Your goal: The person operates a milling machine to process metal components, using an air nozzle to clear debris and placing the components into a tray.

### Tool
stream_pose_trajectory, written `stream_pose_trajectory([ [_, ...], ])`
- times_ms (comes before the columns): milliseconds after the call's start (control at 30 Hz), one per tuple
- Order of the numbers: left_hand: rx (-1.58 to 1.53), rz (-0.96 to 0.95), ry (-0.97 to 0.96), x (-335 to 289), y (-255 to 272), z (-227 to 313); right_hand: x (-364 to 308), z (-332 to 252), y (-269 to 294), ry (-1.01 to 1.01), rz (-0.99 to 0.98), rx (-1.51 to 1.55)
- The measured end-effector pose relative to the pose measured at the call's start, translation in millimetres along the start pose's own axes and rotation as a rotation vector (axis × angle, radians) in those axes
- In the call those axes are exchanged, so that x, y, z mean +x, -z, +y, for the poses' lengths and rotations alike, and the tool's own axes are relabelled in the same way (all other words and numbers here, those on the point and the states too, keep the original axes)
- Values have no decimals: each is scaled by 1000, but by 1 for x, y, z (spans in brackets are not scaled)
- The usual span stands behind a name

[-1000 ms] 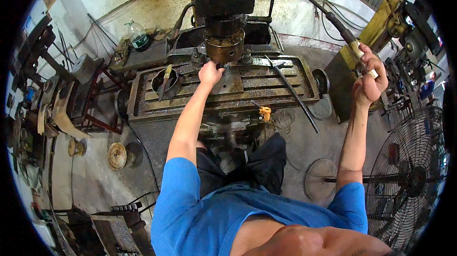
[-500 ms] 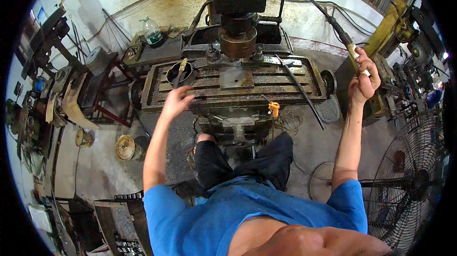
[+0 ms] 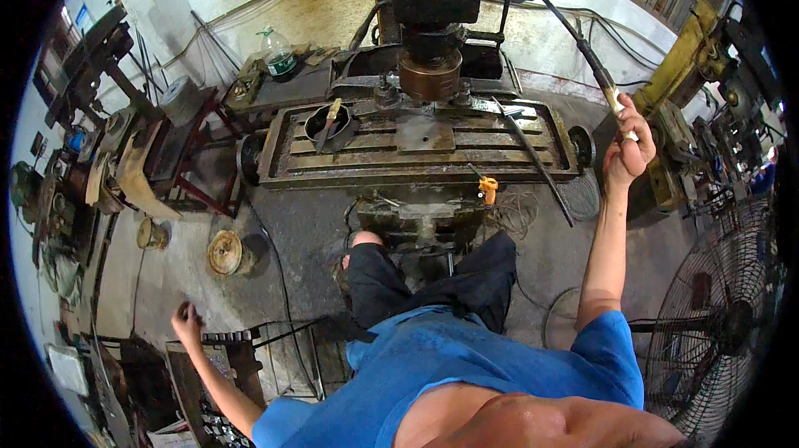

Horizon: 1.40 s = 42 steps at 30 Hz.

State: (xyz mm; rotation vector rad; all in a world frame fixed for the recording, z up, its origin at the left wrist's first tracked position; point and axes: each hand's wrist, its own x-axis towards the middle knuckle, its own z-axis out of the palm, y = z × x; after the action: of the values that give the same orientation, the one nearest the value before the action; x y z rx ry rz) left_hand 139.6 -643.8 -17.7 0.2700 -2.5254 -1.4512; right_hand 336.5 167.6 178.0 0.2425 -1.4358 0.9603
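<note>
My right hand (image 3: 630, 144) is closed round the pale grip of a long machine lever (image 3: 598, 69). The lever slopes down from the dark machine head (image 3: 433, 2). At the lower left, my left hand (image 3: 188, 325) is raised near a tray of small metal parts (image 3: 218, 427), its fingers loosely curled and apart, with nothing clear in them. Ahead of me, a flat metal plate (image 3: 425, 136) lies on the slotted machine table (image 3: 333, 166), just in front of a round brown spindle part (image 3: 429, 75). A brush (image 3: 330, 121) leans in a dark pot (image 3: 341, 138) on the table's left.
A long dark bar (image 3: 537, 162) juts over the table's front right edge. An orange blow gun-like tool (image 3: 487, 190) hangs at the front edge. A large fan (image 3: 736, 323) stands at my right. A round tub (image 3: 225, 252) sits on the floor at left.
My left hand has swung from beside the pot, back and down to the lower left. The right hand stays on the lever. The view has shifted slightly.
</note>
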Motion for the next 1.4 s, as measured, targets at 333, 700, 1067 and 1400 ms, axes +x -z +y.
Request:
stream_pose_trajectory([
  [333,625,226,440,-107,57,-94,-11,4,12,3,-25,29],
  [700,1208,-181,625,-153,91,-161,12,-1,12,-21,-83,42],
  [1067,1300,-207,623,-184,112,-153,35,-7,11,26,-148,28],
  [1400,1569,-322,466,-179,121,-179,83,-19,11,85,-220,-133],
])
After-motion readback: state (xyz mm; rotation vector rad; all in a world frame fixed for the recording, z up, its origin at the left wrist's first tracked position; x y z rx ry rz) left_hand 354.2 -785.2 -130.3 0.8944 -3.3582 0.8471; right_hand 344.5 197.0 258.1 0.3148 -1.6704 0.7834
